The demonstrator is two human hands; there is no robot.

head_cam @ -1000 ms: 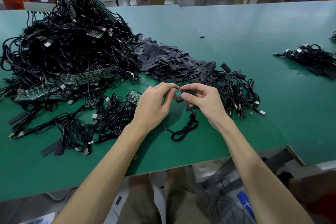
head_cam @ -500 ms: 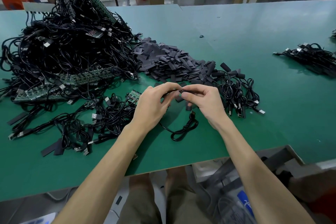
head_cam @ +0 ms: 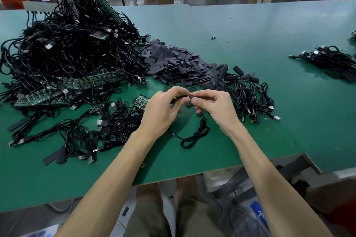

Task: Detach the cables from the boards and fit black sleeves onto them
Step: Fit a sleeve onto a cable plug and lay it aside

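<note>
Pinching one black cable [head_cam: 195, 136], curled fingers [head_cam: 174, 90] of left hand [head_cam: 160, 114] and right hand [head_cam: 216, 109] together.

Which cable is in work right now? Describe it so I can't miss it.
On the green table, near its front edge, a single black cable lies coiled between the wrists, clear of the left tangle and right bundle. It alone rises into the left hand and right hand, which pinch its end.

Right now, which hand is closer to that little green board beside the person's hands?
Left. The left hand lies right of the small green board, almost touching it; the right hand is farther right, beyond the left. Both pinch one cable.
</note>
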